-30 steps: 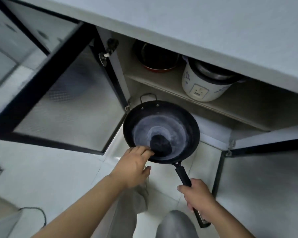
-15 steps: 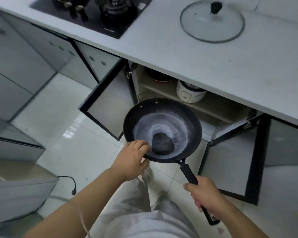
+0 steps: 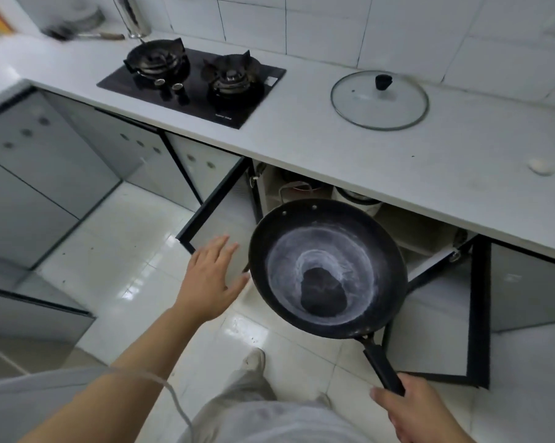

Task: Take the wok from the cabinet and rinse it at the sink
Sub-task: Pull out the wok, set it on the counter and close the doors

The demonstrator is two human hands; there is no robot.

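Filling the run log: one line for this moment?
wok out of cabinet | right hand grips handle | left hand open beside wok | doors open

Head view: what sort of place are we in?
Domestic kitchen, most likely. A two-burner gas hob sits in a white countertop against a tiled wall, a glass pot lid lies on that countertop, and the right hand holds a wok before an open base cabinet.
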